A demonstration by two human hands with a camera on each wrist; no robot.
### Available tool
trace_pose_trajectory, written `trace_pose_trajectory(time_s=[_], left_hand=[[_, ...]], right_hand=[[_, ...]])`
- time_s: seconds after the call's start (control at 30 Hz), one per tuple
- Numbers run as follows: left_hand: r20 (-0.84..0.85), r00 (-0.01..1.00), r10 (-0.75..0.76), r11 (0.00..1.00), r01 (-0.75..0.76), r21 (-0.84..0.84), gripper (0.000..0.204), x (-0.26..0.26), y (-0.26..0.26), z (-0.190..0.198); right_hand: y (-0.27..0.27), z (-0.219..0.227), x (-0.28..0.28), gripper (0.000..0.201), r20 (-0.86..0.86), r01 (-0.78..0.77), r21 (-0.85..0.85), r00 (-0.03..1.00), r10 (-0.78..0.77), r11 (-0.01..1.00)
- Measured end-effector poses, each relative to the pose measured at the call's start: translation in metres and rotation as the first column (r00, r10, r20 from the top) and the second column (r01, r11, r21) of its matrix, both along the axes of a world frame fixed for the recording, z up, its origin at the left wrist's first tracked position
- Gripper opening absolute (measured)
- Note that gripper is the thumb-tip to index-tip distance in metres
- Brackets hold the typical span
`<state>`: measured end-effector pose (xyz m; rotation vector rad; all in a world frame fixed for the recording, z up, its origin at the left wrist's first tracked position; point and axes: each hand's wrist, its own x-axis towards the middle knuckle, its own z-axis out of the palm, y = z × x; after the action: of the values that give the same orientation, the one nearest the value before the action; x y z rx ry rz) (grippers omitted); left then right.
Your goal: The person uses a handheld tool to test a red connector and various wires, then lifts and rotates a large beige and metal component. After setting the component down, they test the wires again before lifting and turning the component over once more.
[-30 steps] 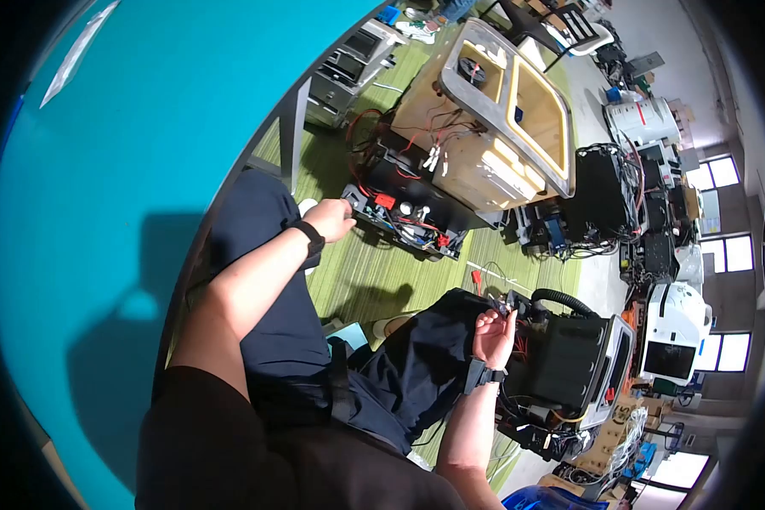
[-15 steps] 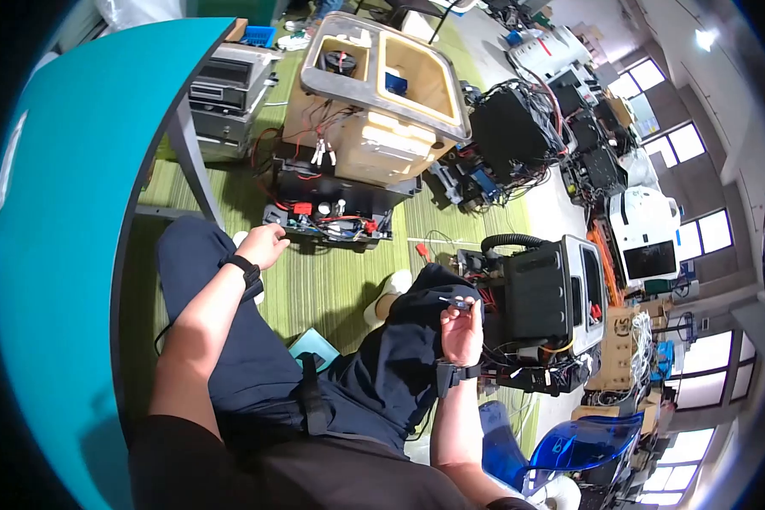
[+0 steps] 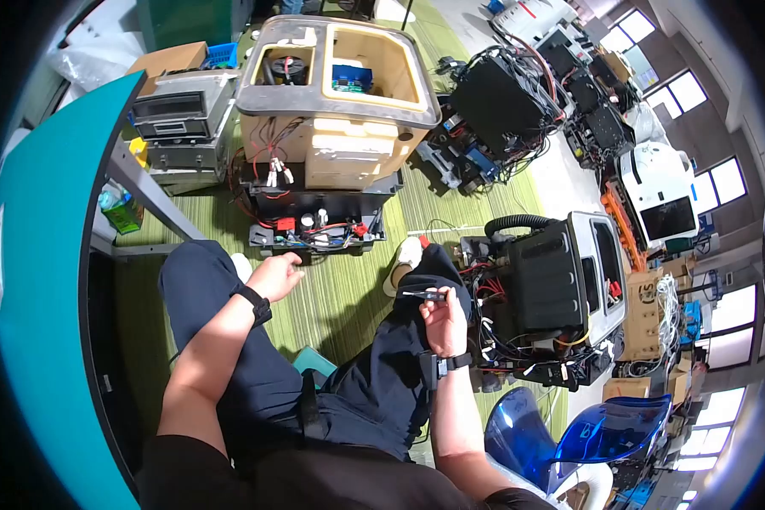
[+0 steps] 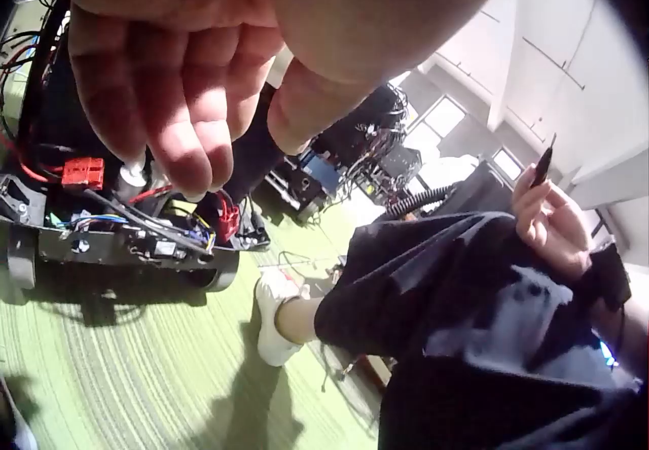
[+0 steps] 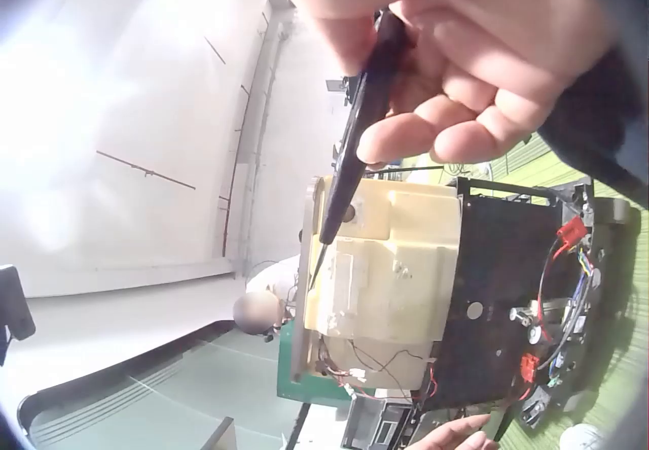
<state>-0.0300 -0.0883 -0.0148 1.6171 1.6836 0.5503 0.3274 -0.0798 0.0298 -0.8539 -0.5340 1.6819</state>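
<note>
My right hand [image 3: 444,325] pinches a slim black screwdriver [image 3: 425,295] between thumb and fingers above my right knee. In the right wrist view the dark handle of the screwdriver [image 5: 360,130] narrows to a thin metal tip aimed away from the palm. My left hand [image 3: 277,277] hangs loosely over my left knee, holding nothing. Just beyond it sits an opened machine base [image 3: 314,236] with red connectors and loose wires. In the left wrist view, the relaxed fingers of the left hand [image 4: 183,75] overlap this base.
A cream tank [image 3: 353,157] with a grey rim stands on the base. To the right is a black and grey machine [image 3: 540,280] with exposed cables, beside a blue chair [image 3: 608,429]. The teal table [image 3: 47,229] borders my left side. Green carpet [image 3: 348,297] lies between my feet.
The head view has swung left, bringing more boxes and equipment behind the table into sight. My right hand has risen with the screwdriver, which shows more plainly. The left hand stays empty.
</note>
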Motion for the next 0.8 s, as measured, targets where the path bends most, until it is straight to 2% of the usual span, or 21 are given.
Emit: trace_pose_trajectory(time_s=[0.17,0.33,0.43,0.47,0.6,0.7,0.8], left_hand=[[-0.082,0.984,-0.155,0.988,0.152,-0.035,0.038,0.017,0.003,-0.022],[-0.047,0.962,-0.270,0.961,0.267,-0.071,0.037,0.044,0.001,-0.006],[-0.041,0.944,-0.327,0.942,0.322,-0.096,0.039,0.045,-0.003,-0.032],[-0.105,0.924,-0.367,0.929,0.357,-0.097,0.039,0.043,-0.005,-0.046],[-0.107,0.910,-0.401,0.905,0.376,-0.198,0.040,0.036,-0.004,-0.056],[-0.132,0.922,-0.363,0.922,0.336,-0.190,0.042,0.028,-0.008,-0.064],[-0.153,0.912,-0.381,0.907,0.337,-0.251,0.044,0.020,-0.012,-0.065]], right_hand=[[-0.004,0.006,0.000,0.023,-0.070,0.008,0.014,0.997,-0.007,1.000],[-0.002,0.008,0.003,0.023,-0.101,0.002,0.042,0.995,0.002,0.999],[-0.001,0.006,0.004,0.023,-0.103,-0.006,0.030,0.995,0.010,1.000],[-0.001,0.005,0.004,0.023,-0.102,-0.005,0.029,0.995,0.008,1.000],[-0.002,0.006,0.004,0.023,-0.105,0.003,0.032,0.994,0.000,0.999],[-0.001,0.006,0.001,0.023,-0.103,0.005,0.031,0.995,-0.002,0.999],[0.002,0.007,-0.003,0.023,-0.111,-0.009,0.033,0.994,0.013,0.999]])
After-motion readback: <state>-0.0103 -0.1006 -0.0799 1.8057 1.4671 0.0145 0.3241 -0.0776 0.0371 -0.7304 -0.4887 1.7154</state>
